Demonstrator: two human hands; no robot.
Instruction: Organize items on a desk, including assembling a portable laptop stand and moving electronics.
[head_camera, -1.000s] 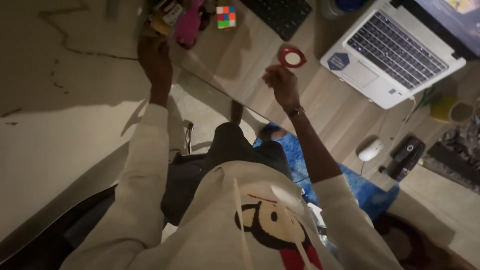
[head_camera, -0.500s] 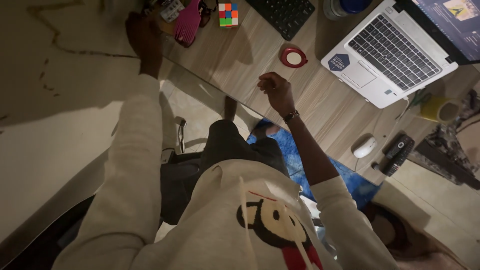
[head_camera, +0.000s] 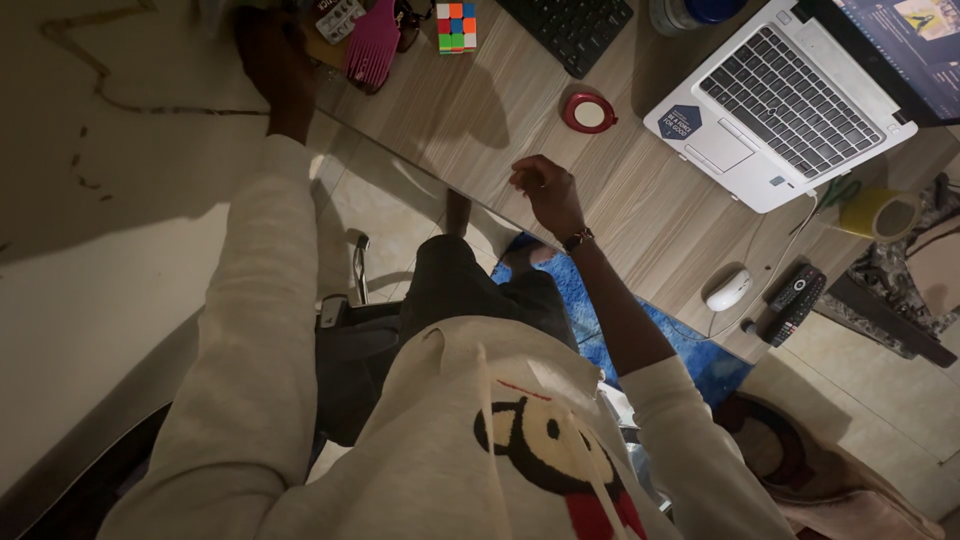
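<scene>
Nearest the body, the right hand (head_camera: 545, 190) hovers at the front edge of the wooden worktop (head_camera: 640, 215), fingers loosely curled and holding nothing that shows. Just beyond it lies a small round red-rimmed mirror (head_camera: 588, 112), apart from the hand.

Farther off, at the worktop's far left corner, the left hand (head_camera: 268, 55) reaches into a cluster of small things: a pink hairbrush (head_camera: 372, 45) just beside it and a coloured puzzle cube (head_camera: 456, 26) a little further along. Whether that hand is open or closed I cannot tell (it sits in deep shadow).

To do this reach well, I judge the left hand should approach slowly and from above, since the things lie crowded at the corner and a sideways sweep could push one over the edge.
</scene>
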